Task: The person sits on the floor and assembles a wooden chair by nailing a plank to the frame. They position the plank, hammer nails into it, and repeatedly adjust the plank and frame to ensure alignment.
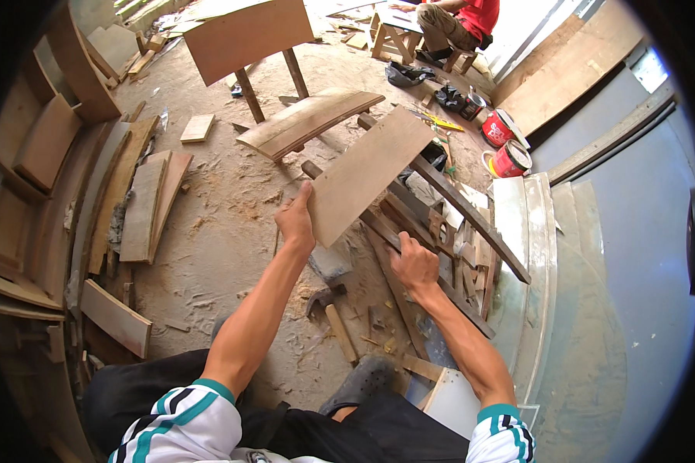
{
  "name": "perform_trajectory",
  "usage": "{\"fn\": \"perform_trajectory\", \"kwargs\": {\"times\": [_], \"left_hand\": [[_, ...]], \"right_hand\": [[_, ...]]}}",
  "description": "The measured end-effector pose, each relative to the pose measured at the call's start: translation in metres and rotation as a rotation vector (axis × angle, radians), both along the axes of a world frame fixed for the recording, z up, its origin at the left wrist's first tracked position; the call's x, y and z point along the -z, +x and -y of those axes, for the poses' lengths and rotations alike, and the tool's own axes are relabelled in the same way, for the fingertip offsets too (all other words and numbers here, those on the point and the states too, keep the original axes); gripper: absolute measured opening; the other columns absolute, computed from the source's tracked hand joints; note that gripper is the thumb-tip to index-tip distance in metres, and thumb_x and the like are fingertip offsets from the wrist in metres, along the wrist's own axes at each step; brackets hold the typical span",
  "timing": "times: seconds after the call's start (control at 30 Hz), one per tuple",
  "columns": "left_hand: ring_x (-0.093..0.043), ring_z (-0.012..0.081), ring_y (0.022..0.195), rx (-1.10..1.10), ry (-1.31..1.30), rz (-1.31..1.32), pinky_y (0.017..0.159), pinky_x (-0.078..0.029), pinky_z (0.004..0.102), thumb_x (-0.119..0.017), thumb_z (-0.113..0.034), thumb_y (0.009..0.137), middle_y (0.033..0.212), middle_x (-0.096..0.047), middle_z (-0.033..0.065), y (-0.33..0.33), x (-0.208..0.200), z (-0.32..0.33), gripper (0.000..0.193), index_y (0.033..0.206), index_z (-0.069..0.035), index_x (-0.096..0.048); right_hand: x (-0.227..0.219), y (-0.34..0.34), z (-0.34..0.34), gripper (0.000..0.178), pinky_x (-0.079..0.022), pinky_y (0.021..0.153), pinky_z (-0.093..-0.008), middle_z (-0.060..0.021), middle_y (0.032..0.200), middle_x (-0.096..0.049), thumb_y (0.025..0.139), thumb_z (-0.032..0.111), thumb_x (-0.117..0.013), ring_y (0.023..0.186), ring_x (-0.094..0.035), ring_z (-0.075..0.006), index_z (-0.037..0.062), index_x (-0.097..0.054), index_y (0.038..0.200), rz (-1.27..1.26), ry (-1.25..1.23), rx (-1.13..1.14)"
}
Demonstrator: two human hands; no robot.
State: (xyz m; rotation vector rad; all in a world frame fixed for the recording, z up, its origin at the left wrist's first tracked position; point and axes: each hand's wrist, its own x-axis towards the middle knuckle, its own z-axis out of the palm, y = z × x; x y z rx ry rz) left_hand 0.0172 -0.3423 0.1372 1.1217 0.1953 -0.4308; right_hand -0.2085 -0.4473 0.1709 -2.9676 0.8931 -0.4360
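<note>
My left hand (295,217) is closed on the near left edge of a flat, light-brown wooden board (374,170), thumb up along its side. The board lies across two long dark wooden bars (471,220) that slant down to the right. My right hand (415,265) is wrapped round the nearer bar, just below the board. Beyond the board is a curved wooden slab (313,119), and past it an upright reddish-brown panel (247,37) on two dark posts. Whether these parts are all joined I cannot tell. A hammer (336,324) lies on the floor below my hands.
Wooden boards (150,204) and curved pieces lean along the left. Red paint cans (510,160), a yellow-handled tool (440,121) and black bags (409,74) stand or lie at the right. Wood scraps lie under the bars. Another person (455,27) sits on a stool at the back.
</note>
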Motion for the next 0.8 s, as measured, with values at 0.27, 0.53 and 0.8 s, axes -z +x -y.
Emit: {"fn": "perform_trajectory", "kwargs": {"times": [0.27,0.53,0.8], "left_hand": [[-0.06,0.014,0.07,0.051,0.053,-0.03,0.066,-0.049,0.0299,-0.085,-0.034,0.079,0.082,-0.068,0.0051,0.009,-0.007,0.013,0.037,0.086,-0.002,-0.067],[-0.063,0.0158,0.07,0.213,-0.099,-0.06,0.066,-0.053,0.0324,-0.083,-0.034,0.08,0.082,-0.066,0.0066,0.008,-0.003,-0.02,0.035,0.088,-0.004,-0.066],[-0.064,0.018,0.072,0.266,-0.184,-0.079,0.067,-0.055,0.0349,-0.08,-0.032,0.083,0.085,-0.065,0.0068,0.022,0.021,-0.042,0.034,0.094,-0.004,-0.064]], "right_hand": [[-0.003,0.0,0.007,0.039,-0.055,0.057,-0.048,-0.0212,0.08,-0.069,0.091,0.04,-0.066,0.07,-0.069,-0.0404,0.0034,-0.055,0.101,-0.058,0.112,0.022],[-0.004,-0.015,0.014,0.063,-0.051,0.083,-0.0534,-0.0282,0.098,-0.068,0.089,0.055,-0.063,0.097,-0.065,-0.0463,0.0013,-0.054,0.121,-0.228,0.568,-0.117],[-0.018,-0.025,0.047,0.07,-0.039,0.091,-0.0399,-0.0113,0.102,-0.057,0.088,0.068,-0.057,0.093,-0.054,-0.0276,0.0043,-0.053,0.117,0.349,-0.295,-0.287]]}}
